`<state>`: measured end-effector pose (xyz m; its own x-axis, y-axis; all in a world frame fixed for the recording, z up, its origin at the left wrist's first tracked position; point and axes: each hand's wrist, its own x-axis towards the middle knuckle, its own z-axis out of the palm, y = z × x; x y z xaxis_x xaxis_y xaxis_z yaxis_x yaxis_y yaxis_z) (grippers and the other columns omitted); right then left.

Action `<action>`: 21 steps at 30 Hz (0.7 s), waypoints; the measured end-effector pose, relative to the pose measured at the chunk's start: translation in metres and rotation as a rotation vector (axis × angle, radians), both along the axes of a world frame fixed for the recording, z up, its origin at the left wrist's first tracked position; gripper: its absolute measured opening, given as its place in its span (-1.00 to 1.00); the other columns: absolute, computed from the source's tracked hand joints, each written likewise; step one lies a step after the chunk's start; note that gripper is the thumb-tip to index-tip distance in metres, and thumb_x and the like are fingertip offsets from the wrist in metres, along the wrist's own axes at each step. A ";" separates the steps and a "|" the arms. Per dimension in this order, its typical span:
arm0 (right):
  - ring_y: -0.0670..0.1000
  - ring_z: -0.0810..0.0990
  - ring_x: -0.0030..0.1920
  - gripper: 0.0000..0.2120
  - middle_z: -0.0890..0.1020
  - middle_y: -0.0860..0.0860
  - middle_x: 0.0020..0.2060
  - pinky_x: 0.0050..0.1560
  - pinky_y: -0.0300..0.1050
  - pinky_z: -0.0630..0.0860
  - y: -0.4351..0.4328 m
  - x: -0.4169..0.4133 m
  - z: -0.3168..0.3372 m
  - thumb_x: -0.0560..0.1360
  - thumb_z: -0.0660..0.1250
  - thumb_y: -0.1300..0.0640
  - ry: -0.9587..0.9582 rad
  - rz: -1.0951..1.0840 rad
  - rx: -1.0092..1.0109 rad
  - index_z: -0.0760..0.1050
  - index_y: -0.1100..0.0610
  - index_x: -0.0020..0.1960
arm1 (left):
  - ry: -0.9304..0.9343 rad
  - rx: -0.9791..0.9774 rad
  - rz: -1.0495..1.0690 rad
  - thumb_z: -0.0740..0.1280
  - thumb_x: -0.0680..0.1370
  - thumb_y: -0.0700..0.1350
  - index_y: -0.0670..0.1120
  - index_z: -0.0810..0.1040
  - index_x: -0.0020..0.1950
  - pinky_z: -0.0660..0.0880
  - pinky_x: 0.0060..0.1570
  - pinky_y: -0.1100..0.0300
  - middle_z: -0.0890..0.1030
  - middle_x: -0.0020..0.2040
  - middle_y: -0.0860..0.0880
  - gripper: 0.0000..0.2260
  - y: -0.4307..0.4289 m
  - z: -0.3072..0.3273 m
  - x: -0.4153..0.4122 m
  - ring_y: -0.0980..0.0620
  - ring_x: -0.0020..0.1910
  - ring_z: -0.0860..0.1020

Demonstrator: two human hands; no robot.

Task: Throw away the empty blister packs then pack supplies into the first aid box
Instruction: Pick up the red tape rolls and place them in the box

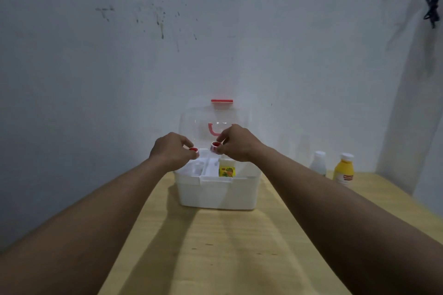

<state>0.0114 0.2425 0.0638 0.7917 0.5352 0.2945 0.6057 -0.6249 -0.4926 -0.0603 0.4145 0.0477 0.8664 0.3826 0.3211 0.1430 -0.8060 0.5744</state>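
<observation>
Over the open box (217, 193), at the far end of the table (215, 246), I hold two small red-cored rolls, which I take for tape. My left hand (171, 151) pinches one roll (193, 150) between thumb and fingers, and my right hand (236, 143) pinches the other roll (215, 146) the same way. Both hands are closed on their rolls, just above the box's tray, and the rolls are near each other but apart.

The box sits against the wall, its clear lid (215, 117) standing upright behind my hands, with a red latch (221, 101) at its top edge. Inside, a yellow carton (226, 169) stands upright in the right-hand part, below my right hand. The left compartments look pale and I cannot tell what lies in them.

Off to the right on the table stand a white bottle (318, 163) and a yellow bottle (344, 170), well apart from the box.

I see no blister packs, so I judge I am at the packing step. Next I should lower each roll into a free compartment and let go, keeping clear of the carton; then the two bottles look like what is left to fetch.
</observation>
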 end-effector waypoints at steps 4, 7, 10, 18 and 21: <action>0.02 0.61 -0.06 -0.67 0.70 0.09 0.00 -0.03 -0.16 0.50 0.017 0.008 -0.004 0.50 0.46 0.02 0.022 0.006 -0.014 0.65 0.21 0.15 | 0.078 0.023 -0.005 0.50 0.45 0.01 -0.07 0.69 0.13 0.48 -0.13 0.17 0.65 0.17 -0.06 -0.70 0.005 -0.006 0.008 0.02 -0.04 0.52; 0.02 0.64 0.00 -0.68 0.71 0.08 0.00 0.16 -0.11 0.44 0.028 0.012 -0.007 0.49 0.46 0.01 0.026 0.013 -0.035 0.66 0.21 0.13 | 0.099 0.038 -0.013 0.49 0.44 -0.01 -0.08 0.70 0.10 0.47 -0.17 0.18 0.67 0.11 -0.05 -0.72 0.009 -0.009 0.012 0.00 -0.06 0.54; 0.04 0.65 -0.03 -0.66 0.71 0.09 0.01 0.04 -0.14 0.45 0.036 0.013 -0.008 0.50 0.45 0.02 0.018 0.024 -0.063 0.65 0.23 0.15 | 0.107 0.032 -0.024 0.49 0.43 -0.05 -0.09 0.70 0.09 0.46 -0.18 0.18 0.67 0.10 -0.05 -0.74 0.010 -0.009 0.014 -0.02 -0.04 0.55; 0.05 0.66 -0.15 -0.69 0.72 0.11 -0.05 -0.01 -0.07 0.60 0.047 0.013 -0.016 0.49 0.46 0.03 -0.015 0.011 -0.123 0.67 0.24 0.12 | 0.068 0.033 -0.023 0.49 0.44 -0.04 -0.11 0.70 0.09 0.48 -0.14 0.17 0.67 0.12 -0.10 -0.73 0.012 -0.011 0.012 -0.02 -0.08 0.54; 0.08 0.68 -0.06 -0.60 0.70 0.13 0.04 0.07 -0.02 0.60 0.050 0.011 -0.017 0.46 0.49 0.03 -0.033 0.011 -0.142 0.62 0.24 0.21 | 0.066 0.032 -0.025 0.49 0.44 -0.02 -0.10 0.71 0.09 0.48 -0.14 0.17 0.68 0.10 -0.10 -0.73 0.014 -0.010 0.010 -0.03 -0.07 0.56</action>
<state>0.0229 0.2927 0.0473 0.7765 0.5823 0.2408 0.6275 -0.6801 -0.3791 -0.0506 0.4283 0.0373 0.8951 0.3512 0.2746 0.1594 -0.8274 0.5385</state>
